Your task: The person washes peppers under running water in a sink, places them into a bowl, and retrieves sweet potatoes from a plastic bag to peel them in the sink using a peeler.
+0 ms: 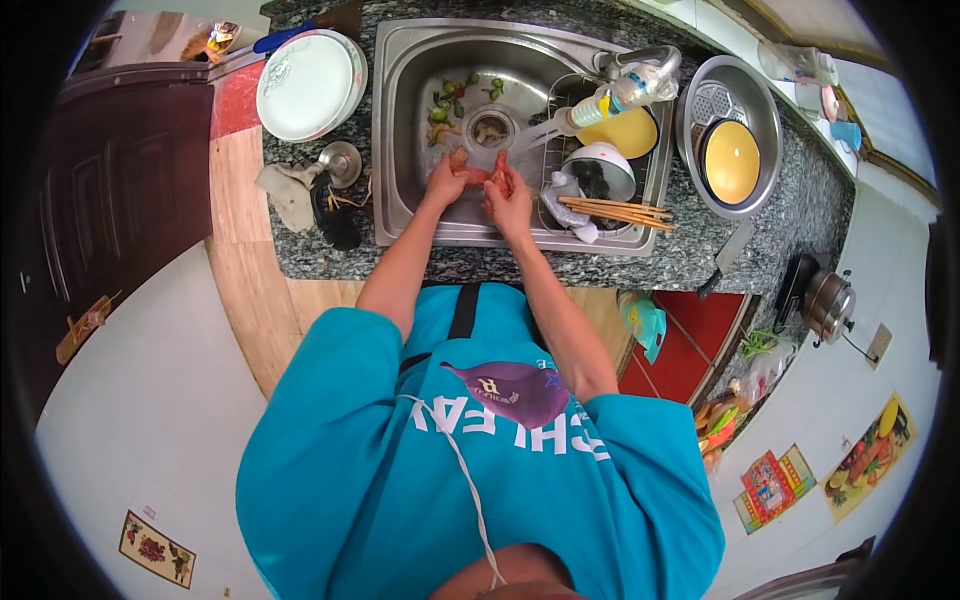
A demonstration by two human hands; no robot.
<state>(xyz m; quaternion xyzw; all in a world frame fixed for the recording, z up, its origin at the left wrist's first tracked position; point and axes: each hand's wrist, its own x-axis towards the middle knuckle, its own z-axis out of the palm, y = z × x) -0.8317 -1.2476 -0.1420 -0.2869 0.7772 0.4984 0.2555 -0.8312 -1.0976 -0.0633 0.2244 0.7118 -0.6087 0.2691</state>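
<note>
Over the steel sink, my left hand and my right hand are closed on a wet, reddish-pink piece of food that looks like raw meat. My fingers hide part of it. Water runs from the faucet's clear filter nozzle into the basin just beside my hands. Near the drain lie green and red vegetable scraps, perhaps pepper pieces.
A wire rack at the sink's right holds a white bowl, a yellow dish and chopsticks. Farther right are a steel basin and a knife. White plates and a cloth lie left.
</note>
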